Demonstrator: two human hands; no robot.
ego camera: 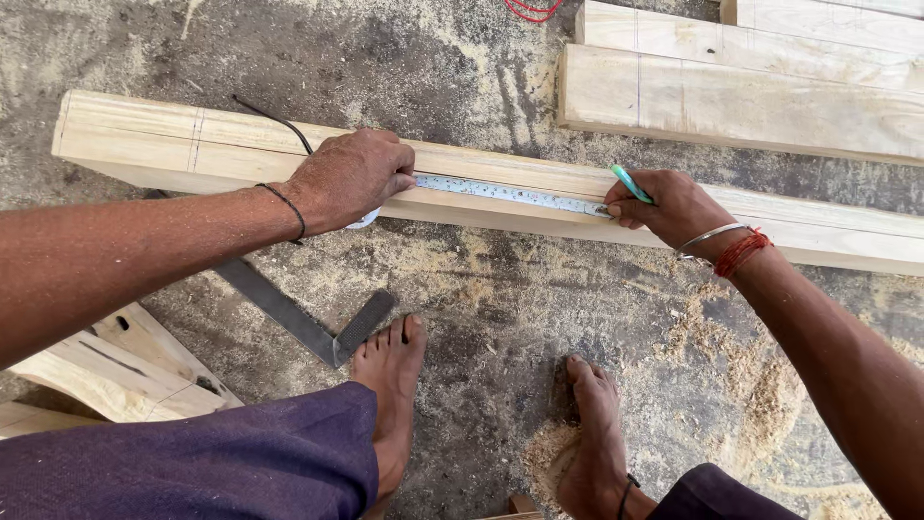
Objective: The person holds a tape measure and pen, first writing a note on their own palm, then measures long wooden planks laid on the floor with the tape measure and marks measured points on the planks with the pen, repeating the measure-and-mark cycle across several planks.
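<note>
A long pale wooden plank (192, 144) lies across the sawdust-covered floor. A metal measuring tape (510, 195) is stretched flat along its top face. My left hand (348, 176) presses the tape's case end down on the plank, fingers closed over it. My right hand (669, 207) pins the tape's other end against the plank and holds a teal pencil (632, 183), its tip at the wood. Pencil lines mark the plank near its left end.
Several more planks (751, 96) lie stacked at the upper right. A steel try square (308, 323) lies on the floor by my left foot (390, 385). My right foot (592, 443) stands in sawdust. Offcut wood (125, 371) sits at the lower left.
</note>
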